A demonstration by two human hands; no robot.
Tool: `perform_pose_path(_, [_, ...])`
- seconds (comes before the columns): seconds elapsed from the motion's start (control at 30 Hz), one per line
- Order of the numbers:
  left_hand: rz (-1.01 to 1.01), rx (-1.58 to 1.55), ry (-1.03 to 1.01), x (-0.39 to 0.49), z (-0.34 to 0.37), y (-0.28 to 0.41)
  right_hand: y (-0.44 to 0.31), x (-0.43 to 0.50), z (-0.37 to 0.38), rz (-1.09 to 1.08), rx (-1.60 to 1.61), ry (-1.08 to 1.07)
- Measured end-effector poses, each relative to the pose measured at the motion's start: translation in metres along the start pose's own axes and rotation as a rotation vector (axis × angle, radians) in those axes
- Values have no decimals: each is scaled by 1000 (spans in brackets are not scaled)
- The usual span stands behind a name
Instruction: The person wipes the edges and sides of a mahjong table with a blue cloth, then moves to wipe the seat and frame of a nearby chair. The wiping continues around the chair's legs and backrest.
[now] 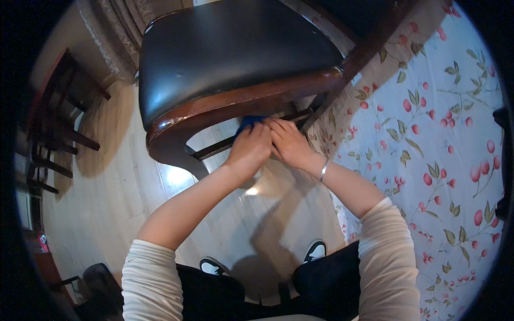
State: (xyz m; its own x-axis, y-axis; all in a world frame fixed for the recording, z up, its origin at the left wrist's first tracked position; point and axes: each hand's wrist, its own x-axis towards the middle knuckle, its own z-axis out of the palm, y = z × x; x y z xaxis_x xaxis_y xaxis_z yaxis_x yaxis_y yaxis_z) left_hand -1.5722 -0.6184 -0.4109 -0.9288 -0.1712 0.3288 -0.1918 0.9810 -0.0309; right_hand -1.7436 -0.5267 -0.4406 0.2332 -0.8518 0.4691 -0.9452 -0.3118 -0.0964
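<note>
A dark wooden chair with a black padded seat (237, 52) stands in front of me. Under the front rail (257, 94) of its seat, my left hand (251, 148) bends over a blue cloth (249, 121). My right hand (290, 140), with a silver bracelet (324, 170) at the wrist, presses close against the left one. Its fingertips meet the cloth's right edge. Most of the cloth is hidden beneath the fingers and behind the rail. A lower wooden stretcher (215, 149) of the chair runs behind my hands.
A table with a white, berry-patterned tablecloth (433, 160) is close on my right. More dark wooden chairs (60, 120) are at the left, near a curtain (116, 36). My feet in black-and-white shoes (315, 252) rest on the light plank floor (120, 200).
</note>
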Motion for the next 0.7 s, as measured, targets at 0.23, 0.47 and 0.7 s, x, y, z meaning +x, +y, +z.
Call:
perform_pose_path(0.23, [-111, -86, -15, 0, -2, 8, 34, 2, -22, -195, -158, -70])
perform_pose_path(0.47, [-109, -286, 32, 40, 29, 8, 69, -16, -61, -56, -216, 62])
perform_pose_path(0.7, [-98, -257, 39, 26, 15, -13, 42, -13, -32, 116, -41, 54])
